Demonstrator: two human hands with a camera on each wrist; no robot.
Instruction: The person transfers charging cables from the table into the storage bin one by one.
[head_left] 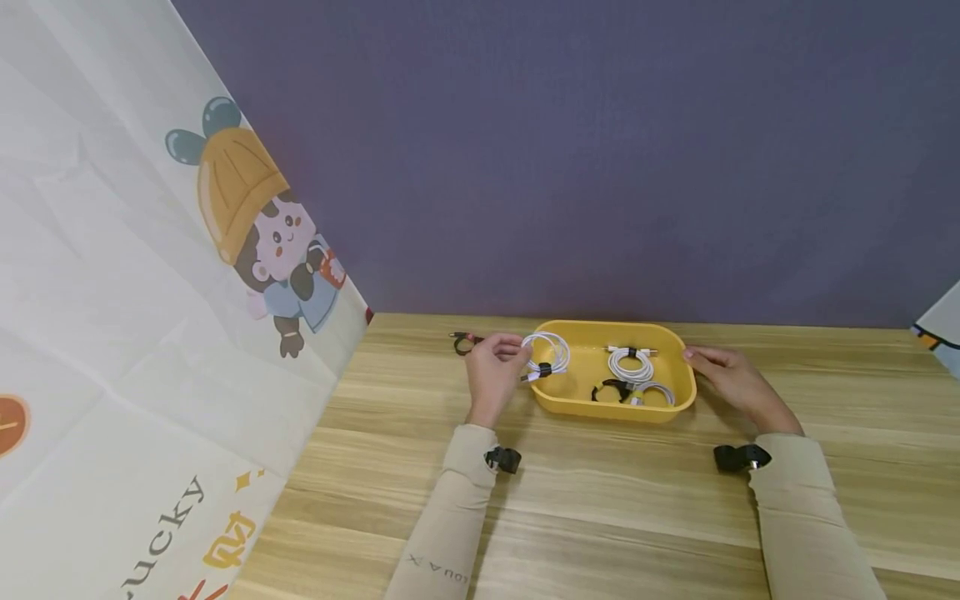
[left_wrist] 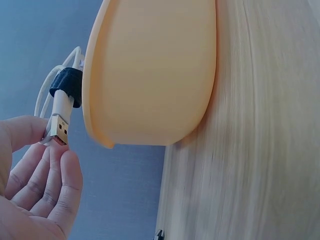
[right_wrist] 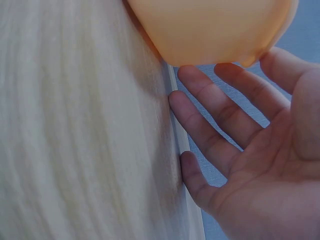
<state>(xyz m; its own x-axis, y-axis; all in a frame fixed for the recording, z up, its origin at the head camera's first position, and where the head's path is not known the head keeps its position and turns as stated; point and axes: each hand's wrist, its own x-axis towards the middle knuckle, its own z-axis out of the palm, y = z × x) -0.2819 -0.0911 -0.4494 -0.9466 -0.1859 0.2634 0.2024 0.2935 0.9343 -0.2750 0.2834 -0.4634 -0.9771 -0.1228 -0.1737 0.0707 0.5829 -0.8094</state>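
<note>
My left hand (head_left: 495, 371) pinches a coiled white USB cable (head_left: 555, 340) over the left end of a yellow bin (head_left: 577, 408). A black strap (left_wrist: 67, 84) binds this coil, and its metal USB plug (left_wrist: 59, 130) shows by the fingertips in the left wrist view. At the bin's right end my right hand (head_left: 731, 379) holds the rim, with the thumb at the top edge and fingertips against the outer wall. Inside the bin lie another coiled white cable (head_left: 630, 371), a black cable (head_left: 597, 390) and a light grey-white cable (head_left: 663, 388).
A small dark cable (head_left: 461, 343) lies on the wooden table (head_left: 600, 500), left of the bin and partly behind my left hand. A dark blue-grey panel (head_left: 562, 167) rises behind the table. A white printed sheet (head_left: 112, 250) borders the left side.
</note>
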